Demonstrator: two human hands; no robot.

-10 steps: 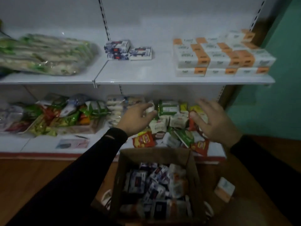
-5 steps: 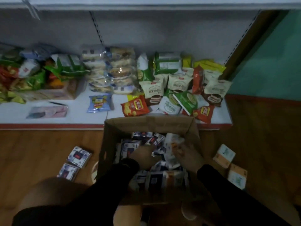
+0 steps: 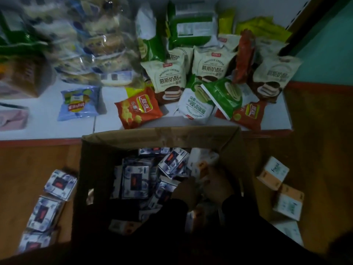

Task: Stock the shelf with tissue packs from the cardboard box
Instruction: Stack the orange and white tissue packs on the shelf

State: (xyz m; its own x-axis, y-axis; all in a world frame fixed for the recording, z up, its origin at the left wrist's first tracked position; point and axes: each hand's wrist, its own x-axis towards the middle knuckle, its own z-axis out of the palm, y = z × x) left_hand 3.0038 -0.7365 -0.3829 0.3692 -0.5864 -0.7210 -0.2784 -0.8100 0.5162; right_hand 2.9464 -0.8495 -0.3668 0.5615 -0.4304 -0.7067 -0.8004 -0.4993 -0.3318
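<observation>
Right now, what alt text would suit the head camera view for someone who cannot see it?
Both hands, left hand and right hand, reach into a cardboard box of tissue packs; snack bags crowd the low shelf behind.

Brown cardboard box at lower centre holds tissue packs printed blue-and-white with a dark panel and red mark; matching packs lie at lower left on the brown wood-grain floor. White-and-orange packs sit at right. On the white shelf: an orange-red chip bag, a pale blue one, cream packets with dark lettering, green packets. Teal wall at upper right
</observation>
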